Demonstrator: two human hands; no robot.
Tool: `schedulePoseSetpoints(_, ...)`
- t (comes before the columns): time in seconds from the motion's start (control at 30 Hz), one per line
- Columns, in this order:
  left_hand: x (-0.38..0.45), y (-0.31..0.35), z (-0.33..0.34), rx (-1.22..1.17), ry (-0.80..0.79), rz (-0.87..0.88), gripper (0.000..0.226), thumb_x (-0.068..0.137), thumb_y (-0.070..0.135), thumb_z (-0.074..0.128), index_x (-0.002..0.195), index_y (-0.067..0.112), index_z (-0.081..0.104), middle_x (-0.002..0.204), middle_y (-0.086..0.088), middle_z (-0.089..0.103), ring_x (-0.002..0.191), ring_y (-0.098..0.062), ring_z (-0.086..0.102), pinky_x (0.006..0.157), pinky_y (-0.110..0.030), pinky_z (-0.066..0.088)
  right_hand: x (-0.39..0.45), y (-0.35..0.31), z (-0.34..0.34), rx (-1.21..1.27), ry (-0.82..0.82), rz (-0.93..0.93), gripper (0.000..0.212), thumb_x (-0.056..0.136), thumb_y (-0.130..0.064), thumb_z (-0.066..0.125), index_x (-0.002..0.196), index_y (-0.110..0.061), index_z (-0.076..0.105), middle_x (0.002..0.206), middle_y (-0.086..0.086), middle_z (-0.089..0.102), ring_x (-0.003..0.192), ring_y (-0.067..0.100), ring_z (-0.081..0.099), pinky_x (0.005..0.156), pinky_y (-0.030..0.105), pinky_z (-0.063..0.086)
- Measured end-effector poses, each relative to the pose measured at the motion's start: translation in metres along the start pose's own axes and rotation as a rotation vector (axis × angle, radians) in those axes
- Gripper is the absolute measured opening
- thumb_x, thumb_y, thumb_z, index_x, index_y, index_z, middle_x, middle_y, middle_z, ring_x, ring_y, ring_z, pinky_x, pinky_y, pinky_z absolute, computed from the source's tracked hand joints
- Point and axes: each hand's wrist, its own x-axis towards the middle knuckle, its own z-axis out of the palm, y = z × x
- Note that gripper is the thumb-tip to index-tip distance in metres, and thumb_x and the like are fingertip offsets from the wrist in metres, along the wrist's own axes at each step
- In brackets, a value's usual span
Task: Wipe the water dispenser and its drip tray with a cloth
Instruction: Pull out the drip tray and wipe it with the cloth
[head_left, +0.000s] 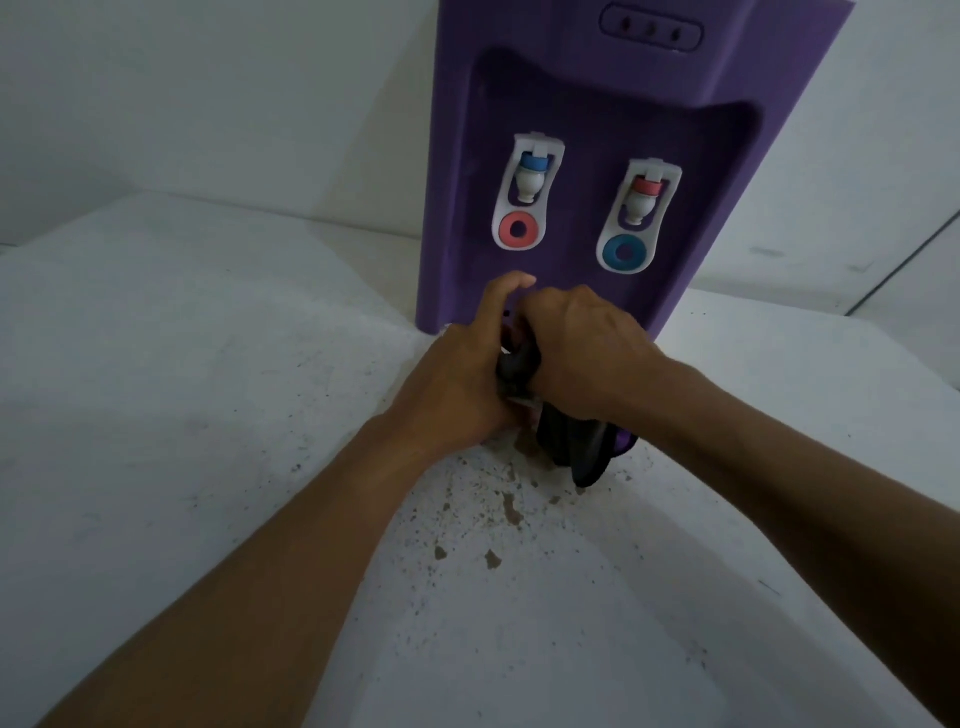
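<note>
From the head view, a purple water dispenser (587, 171) stands on a white counter (182, 389) against the wall, its two white taps (527, 192) above both hands. The left hand (462, 384) and right hand (582, 353) meet at the dispenser's foot, both curled around a dark cloth (571, 447) that hangs bunched below the right hand. A sliver of purple at the cloth's right edge may be the drip tray (626, 441); the hands hide most of it, so that cannot be told for sure. Brown spots and grit (498, 519) litter the counter just in front. The likely risk is that a loose, trailing cloth drags through that dirt and smears it onto the dispenser, or that a tray tugged unevenly tips and spills
</note>
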Motion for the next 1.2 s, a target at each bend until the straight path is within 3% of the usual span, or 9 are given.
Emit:
schedulePoseSetpoints(0.1,0.0,-0.003,-0.002,-0.034,-0.011,-0.027,0.125,0.067,0.019,0.098,0.158,0.043,0.016,0.103,0.008,0.075,0.087,-0.008,0.075,0.083,-0.043,0.064,-0.012,0.001,0.004,-0.019,0.038,-0.113,0.025,0.091,-0.021,0.072,0.113,-0.017,0.06,0.093,0.002,0.066,0.077,0.019,0.062,0.072,0.038,0.059)
schedulePoseSetpoints(0.23,0.0,0.0,-0.003,-0.033,-0.027,-0.003,0.12,0.068,0.025,0.098,0.158,0.039,0.02,0.095,0.011,0.076,0.085,-0.007,0.074,0.083,-0.045,0.063,-0.026,0.019,-0.001,0.055,-0.079,-0.198,0.029,0.086,-0.023,0.079,0.104,-0.03,0.057,0.083,-0.015,0.058,0.073,0.007,0.058,0.07,0.03,0.055)
schedulePoseSetpoints(0.37,-0.003,0.002,-0.004,-0.008,-0.018,-0.02,0.124,0.061,0.042,0.101,0.156,0.044,0.022,0.108,0.014,0.074,0.101,-0.01,0.071,0.094,-0.045,0.06,-0.031,0.054,-0.014,0.315,-0.162,0.028,0.031,0.086,-0.018,0.08,0.089,-0.036,0.055,0.09,-0.013,0.065,0.083,0.006,0.063,0.069,0.02,0.047)
schedulePoseSetpoints(0.5,-0.003,0.002,-0.003,0.007,-0.016,-0.028,0.124,0.061,0.04,0.101,0.155,0.044,0.022,0.108,0.015,0.073,0.104,-0.014,0.07,0.095,-0.047,0.059,-0.039,0.068,-0.014,0.485,-0.05,0.088,0.026,0.086,-0.017,0.082,0.094,-0.035,0.064,0.096,-0.016,0.068,0.088,0.003,0.064,0.068,0.011,0.045)
schedulePoseSetpoints(0.7,-0.004,0.005,-0.005,0.009,-0.01,-0.039,0.124,0.058,0.049,0.1,0.155,0.045,0.022,0.11,0.013,0.073,0.105,-0.01,0.07,0.095,-0.045,0.059,-0.03,0.047,-0.001,0.454,0.015,-0.045,0.023,0.085,-0.022,0.082,0.096,-0.033,0.066,0.091,-0.017,0.069,0.084,-0.002,0.065,0.068,0.01,0.049)
schedulePoseSetpoints(0.83,-0.003,0.005,-0.006,0.009,-0.022,-0.033,0.122,0.063,0.031,0.1,0.157,0.042,0.022,0.107,0.011,0.074,0.099,-0.012,0.072,0.09,-0.047,0.061,-0.021,0.036,0.005,0.423,0.015,-0.137,0.028,0.081,-0.02,0.086,0.099,-0.031,0.067,0.093,-0.015,0.071,0.083,-0.003,0.067,0.072,0.006,0.051)
schedulePoseSetpoints(0.93,-0.003,0.005,-0.006,0.014,-0.033,-0.042,0.12,0.067,0.021,0.096,0.157,0.042,0.02,0.1,0.011,0.072,0.093,-0.02,0.071,0.084,-0.052,0.061,-0.015,0.032,0.005,0.427,-0.058,-0.194,0.021,0.085,-0.019,0.082,0.099,-0.026,0.068,0.091,-0.012,0.071,0.084,0.0,0.067,0.076,0.014,0.055)
schedulePoseSetpoints(1.07,-0.002,0.006,-0.006,0.03,-0.031,-0.034,0.118,0.069,0.021,0.095,0.158,0.041,0.02,0.105,0.007,0.072,0.091,-0.016,0.073,0.085,-0.05,0.061,-0.01,0.029,0.006,0.326,-0.083,-0.163,0.019,0.085,-0.032,0.077,0.098,-0.033,0.063,0.086,-0.015,0.067,0.076,0.005,0.067,0.068,0.024,0.056)
schedulePoseSetpoints(1.2,-0.002,0.008,-0.006,0.049,-0.027,-0.033,0.118,0.07,0.022,0.095,0.158,0.04,0.019,0.107,0.006,0.072,0.089,-0.013,0.073,0.084,-0.047,0.062,-0.009,0.023,0.011,0.221,-0.013,-0.196,0.02,0.086,-0.032,0.081,0.103,-0.025,0.072,0.074,-0.02,0.06,0.063,-0.002,0.061,0.061,0.015,0.047)
